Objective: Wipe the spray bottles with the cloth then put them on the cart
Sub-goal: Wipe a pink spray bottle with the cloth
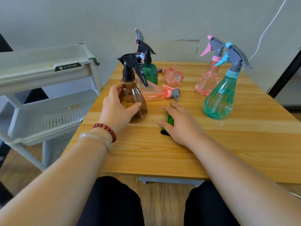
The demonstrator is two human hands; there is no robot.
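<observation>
My left hand (116, 108) grips the body of an upright brown spray bottle (133, 95) with a black trigger head, on the left part of the wooden table (179, 152). My right hand (180, 123) lies flat, fingers straight, on a green cloth (169, 119) that is mostly hidden under it. A pink bottle (156, 92) lies on its side behind the brown one. A dark green bottle (149, 70), a second lying pink bottle (174, 75), an upright pink bottle (208, 75) and a teal bottle (221, 95) stand further back.
A grey tiered cart (48, 101) stands left of the table, its top tray and perforated lower shelf showing. Another grey-and-pink trigger head (139, 35) pokes up behind the green bottle. A white cable (267, 30) runs down the wall at right.
</observation>
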